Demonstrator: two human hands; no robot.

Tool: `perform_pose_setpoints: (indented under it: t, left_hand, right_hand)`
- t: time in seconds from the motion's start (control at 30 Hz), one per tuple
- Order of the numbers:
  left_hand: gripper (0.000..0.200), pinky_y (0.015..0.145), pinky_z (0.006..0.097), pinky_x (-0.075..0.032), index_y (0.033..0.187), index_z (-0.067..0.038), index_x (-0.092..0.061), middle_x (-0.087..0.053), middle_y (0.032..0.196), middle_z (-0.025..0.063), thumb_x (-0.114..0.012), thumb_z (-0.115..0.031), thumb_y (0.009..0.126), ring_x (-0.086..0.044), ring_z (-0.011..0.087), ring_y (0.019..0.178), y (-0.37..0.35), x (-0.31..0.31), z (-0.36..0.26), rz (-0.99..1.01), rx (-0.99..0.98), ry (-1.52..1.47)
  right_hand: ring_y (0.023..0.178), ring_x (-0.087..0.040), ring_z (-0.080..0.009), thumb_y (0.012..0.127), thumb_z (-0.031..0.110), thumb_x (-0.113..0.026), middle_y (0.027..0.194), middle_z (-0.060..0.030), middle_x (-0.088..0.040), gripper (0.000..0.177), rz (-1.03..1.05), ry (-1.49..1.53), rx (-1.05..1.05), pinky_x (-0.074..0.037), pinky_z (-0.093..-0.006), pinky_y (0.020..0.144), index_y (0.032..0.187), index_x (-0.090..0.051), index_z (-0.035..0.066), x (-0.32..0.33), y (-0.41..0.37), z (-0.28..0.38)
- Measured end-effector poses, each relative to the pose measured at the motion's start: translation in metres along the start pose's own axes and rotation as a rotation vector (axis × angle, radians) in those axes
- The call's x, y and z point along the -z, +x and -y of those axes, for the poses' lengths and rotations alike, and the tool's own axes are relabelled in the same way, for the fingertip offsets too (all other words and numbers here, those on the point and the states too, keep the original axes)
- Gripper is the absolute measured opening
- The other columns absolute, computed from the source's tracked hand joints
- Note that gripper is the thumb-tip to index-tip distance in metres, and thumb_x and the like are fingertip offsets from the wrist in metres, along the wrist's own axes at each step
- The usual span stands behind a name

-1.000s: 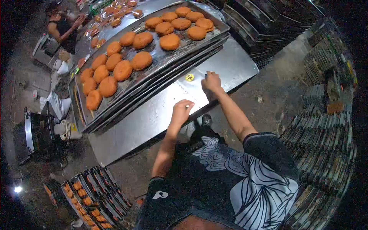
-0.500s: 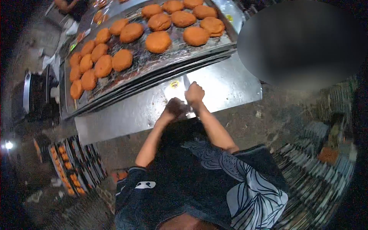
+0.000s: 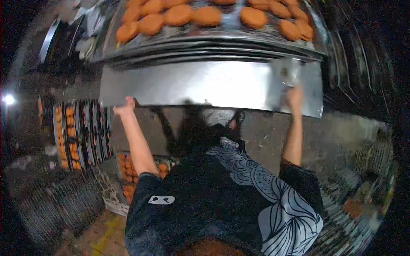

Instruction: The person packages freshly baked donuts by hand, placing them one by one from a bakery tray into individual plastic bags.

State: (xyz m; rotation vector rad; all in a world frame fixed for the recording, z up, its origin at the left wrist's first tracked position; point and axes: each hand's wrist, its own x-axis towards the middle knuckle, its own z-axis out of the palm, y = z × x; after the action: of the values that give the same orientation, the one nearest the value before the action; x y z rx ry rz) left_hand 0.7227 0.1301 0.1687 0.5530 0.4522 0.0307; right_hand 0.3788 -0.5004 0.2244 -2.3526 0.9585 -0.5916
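Near the left end of the shiny metal table (image 3: 171,83), my left hand (image 3: 124,107) is at the front edge with its fingers apart. Over the right part of the table, my right hand (image 3: 294,96) is closed on a clear, crumpled plastic bag (image 3: 289,72), blurred by motion. Behind the table lies a stack of metal trays (image 3: 205,46). Round orange-brown buns (image 3: 253,18) sit on the top tray.
At the left stands a rack of trays with buns (image 3: 70,136). A crate of buns (image 3: 127,173) is on the floor by my left arm. More stacked trays (image 3: 64,213) fill the lower left, and dark racks (image 3: 350,64) stand at the right.
My hands were together near the table's middle and are now wide apart, left hand to the left, right hand to the right. The view has turned, and the trays appear level and higher.
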Motion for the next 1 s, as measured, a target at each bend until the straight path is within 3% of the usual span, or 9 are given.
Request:
perform_pose_setpoints:
  t: [0.1,0.27,0.33,0.5,0.57,0.67,0.77,0.9,1.0]
  left_hand:
    - [0.056,0.090,0.0500,-0.025,0.126,-0.008,-0.028,-0.030,0.131,0.0088,-0.023,-0.041,0.082,-0.029,0.0277,0.116,-0.021,-0.018,-0.054,-0.296,-0.049,-0.031]
    - [0.058,0.097,0.0513,-0.012,0.129,-0.005,-0.025,-0.027,0.134,0.0081,-0.012,-0.039,0.084,-0.020,0.0244,0.124,-0.051,-0.008,-0.142,-0.613,-0.134,-0.144]
    - [0.057,0.083,0.0524,-0.028,0.127,-0.012,-0.029,-0.033,0.129,0.0082,-0.024,-0.045,0.082,-0.032,0.0249,0.112,-0.044,0.020,-0.163,-0.546,-0.089,0.237]
    - [0.056,0.078,0.0526,-0.033,0.123,-0.010,-0.032,-0.041,0.117,0.0104,-0.031,-0.045,0.080,-0.040,0.0267,0.104,-0.014,0.118,-0.200,-0.478,-0.051,0.476]
    - [0.056,0.078,0.0524,-0.035,0.121,-0.008,-0.034,-0.043,0.113,0.0117,-0.034,-0.044,0.078,-0.043,0.0272,0.100,-0.031,0.131,-0.193,-0.435,0.018,0.677]
    - [0.056,0.077,0.0522,-0.037,0.118,-0.006,-0.037,-0.045,0.108,0.0138,-0.040,-0.043,0.077,-0.047,0.0281,0.095,-0.061,0.132,-0.183,-0.329,0.072,0.879]
    - [0.056,0.076,0.0519,-0.040,0.115,-0.003,-0.040,-0.048,0.102,0.0158,-0.046,-0.042,0.075,-0.052,0.0289,0.090,-0.089,0.101,-0.169,-0.332,0.083,0.747]
    - [0.035,0.056,0.0411,-0.042,0.091,-0.009,-0.049,-0.055,0.079,0.0086,-0.053,-0.039,0.074,-0.056,0.0217,0.063,0.015,0.194,-0.151,-0.012,0.559,1.024]
    - [0.033,0.056,0.0397,-0.043,0.085,-0.008,-0.050,-0.054,0.076,0.0081,-0.053,-0.039,0.073,-0.056,0.0213,0.063,-0.042,0.136,-0.135,-0.144,0.383,1.125]
  right_hand:
    - [0.062,-0.058,-0.0288,0.074,0.018,-0.056,0.074,-0.0159,-0.061,0.028,-0.336,-0.172,0.076,-0.045,-0.0351,0.054,0.095,-0.055,0.000,0.044,-0.005,0.042]
    - [0.061,-0.057,-0.0265,0.069,0.019,-0.059,0.069,-0.0152,-0.059,0.026,0.267,-0.060,0.270,-0.044,-0.0372,0.055,0.083,-0.057,-0.003,-0.147,-0.083,0.164]
    - [0.055,-0.052,-0.0289,0.068,0.011,-0.055,0.065,-0.0184,-0.055,0.023,0.436,-0.021,0.421,-0.042,-0.0397,0.053,0.082,-0.055,-0.007,-0.268,-0.143,0.248]
    - [0.097,-0.055,-0.0245,0.071,-0.001,-0.044,0.105,-0.0159,-0.056,0.035,0.814,0.825,0.773,-0.043,-0.0322,0.083,0.105,-0.053,0.004,-0.152,-0.273,0.521]
    - [0.099,-0.054,-0.0206,0.072,0.003,-0.048,0.110,-0.0124,-0.054,0.032,0.750,1.202,1.216,-0.041,-0.0290,0.087,0.103,-0.054,0.002,-0.166,-0.303,0.534]
    - [0.085,-0.060,-0.0212,0.069,0.000,-0.050,0.097,-0.0164,-0.058,0.034,1.018,1.224,1.164,-0.047,-0.0302,0.071,0.102,-0.056,0.005,-0.178,-0.320,0.536]
    - [0.077,-0.058,-0.0331,0.063,0.002,-0.054,0.085,-0.0170,-0.060,0.039,1.070,0.061,0.969,-0.046,-0.0371,0.071,0.102,-0.056,0.005,-0.243,-0.289,0.500]
    - [0.076,-0.058,-0.0169,0.070,0.005,-0.057,0.081,-0.0099,-0.062,0.027,1.286,0.652,0.588,-0.044,-0.0300,0.070,0.097,-0.056,0.001,-0.209,-0.262,0.498]
    - [0.076,-0.055,-0.0146,0.074,0.014,-0.058,0.079,-0.0069,-0.060,0.023,1.523,0.755,0.762,-0.043,-0.0292,0.068,0.091,-0.056,-0.001,-0.186,-0.282,0.527]
